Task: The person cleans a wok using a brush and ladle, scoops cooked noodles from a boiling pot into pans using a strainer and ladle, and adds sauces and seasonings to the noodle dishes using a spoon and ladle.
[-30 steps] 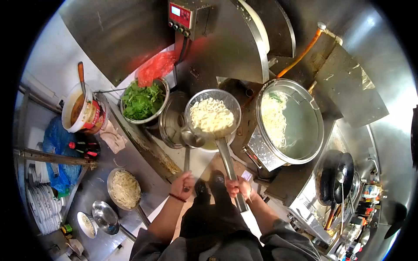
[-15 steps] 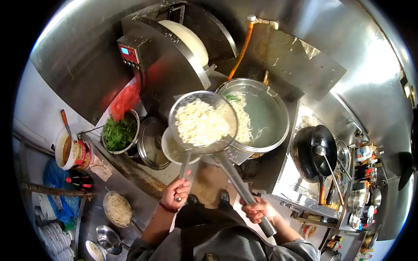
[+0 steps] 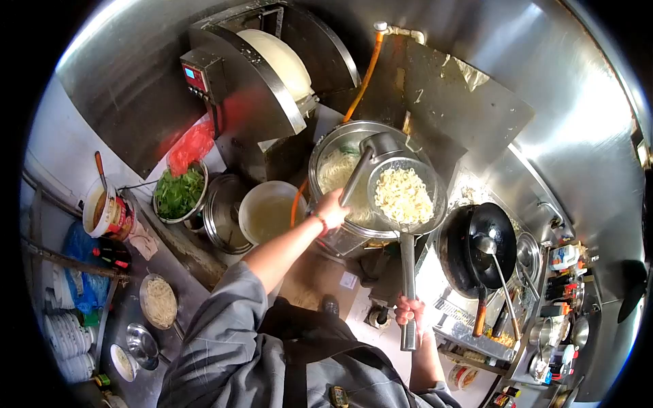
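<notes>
While the right hand (image 3: 410, 313) grips the strainer (image 3: 408, 268) by its handle, noodles (image 3: 403, 197) inside it above the pot's (image 3: 314, 173) right side, the left hand (image 3: 331, 209) wraps round the ladle (image 3: 381, 145), its head over the pot. Left of the pot stands a bucket (image 3: 243, 221).

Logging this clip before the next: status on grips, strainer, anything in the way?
Left grip closed on ladle; right grip closed on strainer handle. Strainer holds noodles, over pot. Ladle bowl near strainer rim, contact unclear.
</notes>
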Demonstrator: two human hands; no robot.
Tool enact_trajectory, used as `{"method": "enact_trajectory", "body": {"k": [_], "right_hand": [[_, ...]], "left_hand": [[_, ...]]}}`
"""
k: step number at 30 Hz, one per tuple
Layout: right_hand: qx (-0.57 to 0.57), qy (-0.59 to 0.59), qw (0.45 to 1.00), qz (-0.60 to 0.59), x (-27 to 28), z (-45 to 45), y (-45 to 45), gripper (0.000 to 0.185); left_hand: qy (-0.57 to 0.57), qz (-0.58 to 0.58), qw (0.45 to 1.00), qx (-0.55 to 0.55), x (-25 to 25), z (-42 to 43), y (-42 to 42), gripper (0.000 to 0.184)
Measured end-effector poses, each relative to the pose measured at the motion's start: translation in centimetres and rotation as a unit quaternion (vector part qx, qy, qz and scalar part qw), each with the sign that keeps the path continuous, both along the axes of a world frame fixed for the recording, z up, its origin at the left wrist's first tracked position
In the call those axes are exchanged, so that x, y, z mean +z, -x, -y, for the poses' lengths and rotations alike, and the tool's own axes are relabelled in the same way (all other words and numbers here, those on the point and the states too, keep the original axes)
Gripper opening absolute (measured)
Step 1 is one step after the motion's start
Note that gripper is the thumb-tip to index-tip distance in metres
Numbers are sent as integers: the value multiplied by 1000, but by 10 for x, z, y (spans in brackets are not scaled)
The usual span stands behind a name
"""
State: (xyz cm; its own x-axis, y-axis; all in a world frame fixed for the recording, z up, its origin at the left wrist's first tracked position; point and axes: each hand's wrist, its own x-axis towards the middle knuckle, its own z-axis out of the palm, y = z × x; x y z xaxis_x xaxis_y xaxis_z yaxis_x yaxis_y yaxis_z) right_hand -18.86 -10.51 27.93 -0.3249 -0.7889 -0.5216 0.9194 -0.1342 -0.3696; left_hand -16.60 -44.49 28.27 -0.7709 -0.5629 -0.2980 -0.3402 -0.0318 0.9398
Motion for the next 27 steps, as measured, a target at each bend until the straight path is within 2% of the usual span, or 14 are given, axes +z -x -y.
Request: {"method": "enact_trajectory", "body": {"k": [1, 3, 4, 5, 7, 9, 14, 15, 19, 21, 24, 25, 26, 27], "right_hand": [[-10, 17, 1000, 15, -12, -4, 5, 12], [-9, 29, 999, 38, -29, -11, 13, 10], [-11, 26, 998, 63, -31, -10, 16, 9], [-12, 23, 996, 87, -35, -12, 18, 9], [-14, 45, 990, 131, -48, -19, 22, 16], [-12, 97, 967, 236, -49, -14, 28, 15], [-12, 92, 970, 223, -41, -10, 27, 19], [4, 86, 971, 222, -40, -11, 28, 19], [3, 110, 967, 228, -30, -4, 22, 19], [1, 88, 966, 245, -32, -5, 27, 21], [76, 155, 952, 252, -41, -7, 43, 23], [108, 168, 947, 252, -44, -8, 48, 23], [97, 133, 952, 259, -41, -5, 48, 22], [80, 97, 957, 261, -37, -5, 50, 21]], "left_hand": [[135, 4, 990, -31, -11, 5, 10, 41], [369, 0, 928, -49, -20, 11, 27, 49], [309, 67, 945, -83, 6, 9, 30, 51], [344, 46, 934, -89, 2, 10, 34, 51], [359, 75, 924, -105, 25, 6, 32, 52], [403, 66, 902, -140, 42, 5, 28, 54], [407, 71, 895, -170, 71, -6, 7, 65], [446, 48, 879, -165, 64, -10, 3, 65], [459, 0, 873, -162, 33, -21, -10, 57], [404, 6, 897, -179, 28, -30, -17, 56], [379, -2, 909, -172, 6, -34, -23, 52], [349, 23, 921, -169, 38, -38, -38, 35], [172, 61, 970, -163, 61, -34, -50, 42], [226, 34, 964, -138, 43, -37, -47, 53]]}}
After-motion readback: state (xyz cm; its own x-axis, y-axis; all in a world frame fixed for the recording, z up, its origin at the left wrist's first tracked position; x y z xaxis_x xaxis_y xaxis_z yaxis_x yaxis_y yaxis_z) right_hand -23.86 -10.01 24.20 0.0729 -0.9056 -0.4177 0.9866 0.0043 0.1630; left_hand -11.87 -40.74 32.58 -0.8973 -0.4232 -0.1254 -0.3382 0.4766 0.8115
